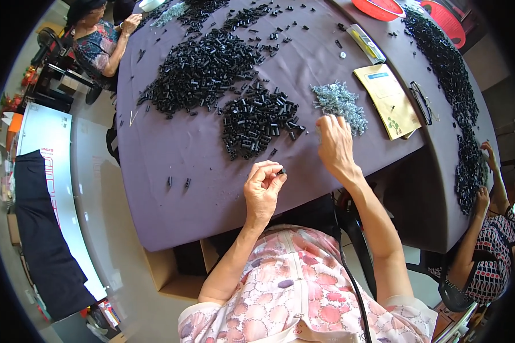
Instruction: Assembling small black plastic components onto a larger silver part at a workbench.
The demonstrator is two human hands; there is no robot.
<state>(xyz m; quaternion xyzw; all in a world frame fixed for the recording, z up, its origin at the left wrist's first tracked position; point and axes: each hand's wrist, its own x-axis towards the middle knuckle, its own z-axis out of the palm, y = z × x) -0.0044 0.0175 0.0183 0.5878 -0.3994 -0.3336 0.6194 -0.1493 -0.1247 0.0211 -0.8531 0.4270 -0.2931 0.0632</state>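
Between the thumb and fingers of my left hand (261, 191) is a small black plastic cylinder (281, 171), held above the table's near side. My right hand (335, 146) reaches to the near left edge of a pile of small silvery screw-like pieces (342, 104). Its fingers are bent down and pressed together, and their tips are too hidden to show what they pinch. Just beyond my left hand lies a heap of black plastic cylinders (257, 121). Behind it spreads a larger heap of the same parts (203, 71).
A purple-grey cloth covers the table (171, 223). Right of the silvery pile lie a yellow notebook (386, 100), eyeglasses (421, 103) and a clear-and-yellow box (366, 44). Two loose cylinders (187, 183) lie at left. Co-workers sit at far left (100, 48) and right (489, 251).
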